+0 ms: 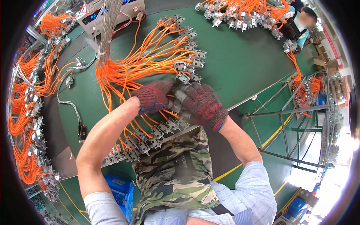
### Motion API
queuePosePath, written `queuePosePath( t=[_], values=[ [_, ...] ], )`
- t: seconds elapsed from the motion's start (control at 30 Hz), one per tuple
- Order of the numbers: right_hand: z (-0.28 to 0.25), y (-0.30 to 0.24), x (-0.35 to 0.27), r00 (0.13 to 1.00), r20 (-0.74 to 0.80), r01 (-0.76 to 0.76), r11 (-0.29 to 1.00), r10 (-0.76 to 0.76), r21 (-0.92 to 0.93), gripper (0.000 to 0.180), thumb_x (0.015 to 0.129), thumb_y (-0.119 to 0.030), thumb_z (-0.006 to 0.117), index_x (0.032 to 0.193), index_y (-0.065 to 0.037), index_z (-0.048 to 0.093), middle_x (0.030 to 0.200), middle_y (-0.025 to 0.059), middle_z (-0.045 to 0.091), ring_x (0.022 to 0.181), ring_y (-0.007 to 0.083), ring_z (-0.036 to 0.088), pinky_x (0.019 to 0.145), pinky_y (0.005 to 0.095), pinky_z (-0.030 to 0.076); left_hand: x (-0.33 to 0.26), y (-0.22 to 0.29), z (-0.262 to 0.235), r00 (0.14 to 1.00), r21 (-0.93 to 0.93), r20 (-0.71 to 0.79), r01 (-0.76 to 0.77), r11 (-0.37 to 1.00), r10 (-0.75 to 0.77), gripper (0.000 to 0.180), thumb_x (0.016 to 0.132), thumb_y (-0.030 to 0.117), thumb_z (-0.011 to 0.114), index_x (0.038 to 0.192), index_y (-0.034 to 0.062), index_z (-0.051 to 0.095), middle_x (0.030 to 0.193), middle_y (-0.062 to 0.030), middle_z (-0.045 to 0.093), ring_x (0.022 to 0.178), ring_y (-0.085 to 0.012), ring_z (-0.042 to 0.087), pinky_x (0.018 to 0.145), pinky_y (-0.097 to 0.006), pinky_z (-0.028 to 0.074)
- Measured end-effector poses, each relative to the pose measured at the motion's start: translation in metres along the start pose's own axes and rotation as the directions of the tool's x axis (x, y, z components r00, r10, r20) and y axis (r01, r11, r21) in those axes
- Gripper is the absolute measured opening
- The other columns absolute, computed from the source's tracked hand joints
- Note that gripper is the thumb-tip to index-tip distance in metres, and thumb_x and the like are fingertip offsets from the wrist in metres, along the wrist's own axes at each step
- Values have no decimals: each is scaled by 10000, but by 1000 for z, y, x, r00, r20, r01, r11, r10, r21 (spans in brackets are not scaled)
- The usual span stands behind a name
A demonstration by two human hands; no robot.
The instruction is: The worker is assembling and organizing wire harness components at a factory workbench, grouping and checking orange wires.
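Note:
Knitted dark red and grey gloves cover both my hands, which meet at the near part of the green table. My left hand (pixel 153 96) is closed, with its fingertips turned in toward the right; what they pinch is hidden. My right hand (pixel 205 103) curls closed around a grey metal connector (pixel 183 78) at the end of an orange cable. Many orange cables (pixel 120 73) fan out from one bundle, each ending in a grey metal connector. A row of these connectors (pixel 161 129) lies below my hands along the table's near edge.
A power supply (pixel 108 15) with a lit display stands at the back left, beside a hanging bundle of grey wires (pixel 108 35). More orange harnesses (pixel 28 123) line the left side. A metal frame (pixel 288 112) stands right; a person (pixel 298 24) works at the far right.

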State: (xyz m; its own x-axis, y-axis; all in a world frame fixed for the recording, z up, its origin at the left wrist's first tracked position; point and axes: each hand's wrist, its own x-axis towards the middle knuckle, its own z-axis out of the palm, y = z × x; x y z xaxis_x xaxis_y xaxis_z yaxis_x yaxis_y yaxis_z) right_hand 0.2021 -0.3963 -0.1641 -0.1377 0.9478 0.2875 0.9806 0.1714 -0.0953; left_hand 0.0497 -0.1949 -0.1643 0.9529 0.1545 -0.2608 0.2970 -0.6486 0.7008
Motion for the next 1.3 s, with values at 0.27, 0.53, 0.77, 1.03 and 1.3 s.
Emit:
queuePosePath(
  t=[0.27,0.53,0.77,1.03,1.3],
  values=[
    [13,13,5,977,215,3,1000,-2,-3,471,892,-279,674,1323,-88,679,1296,189,649,1204,378,626,1037,521,493,-9,34,-19,989,362,90,80,929,-120,726,816,287,858,1393,37,493,1201,-268,703,1156,-471,679,967,-533,541],
    [5,16,16,979,195,-97,975,57,201,463,797,-189,740,1239,-77,664,1124,169,686,1054,395,675,913,503,554,-12,25,-2,982,491,-106,-82,867,153,460,911,257,746,1292,76,563,980,-225,748,965,-463,730,802,-557,579],
    [4,10,21,958,157,-279,906,240,317,496,750,-137,755,1225,-49,643,1052,183,702,1020,416,684,897,522,566,16,-24,14,975,302,-192,-46,952,108,300,886,347,769,1095,133,770,1020,-166,760,976,-425,727,844,-535,581],
    [-48,33,30,906,-317,-229,956,279,185,622,822,-230,824,1390,-75,624,1190,189,714,1121,411,675,931,515,564,-17,7,12,915,512,-362,37,858,176,407,817,409,841,1110,146,738,1125,-109,742,1151,-355,676,985,-505,534],
    [-23,87,46,955,-110,-249,947,275,204,677,823,-228,855,1446,-103,620,1292,187,699,1228,406,651,1017,499,554,-13,35,-9,681,440,-656,-7,898,327,493,867,325,805,1273,72,685,1169,-163,728,1170,-389,664,985,-539,512]
  ],
)
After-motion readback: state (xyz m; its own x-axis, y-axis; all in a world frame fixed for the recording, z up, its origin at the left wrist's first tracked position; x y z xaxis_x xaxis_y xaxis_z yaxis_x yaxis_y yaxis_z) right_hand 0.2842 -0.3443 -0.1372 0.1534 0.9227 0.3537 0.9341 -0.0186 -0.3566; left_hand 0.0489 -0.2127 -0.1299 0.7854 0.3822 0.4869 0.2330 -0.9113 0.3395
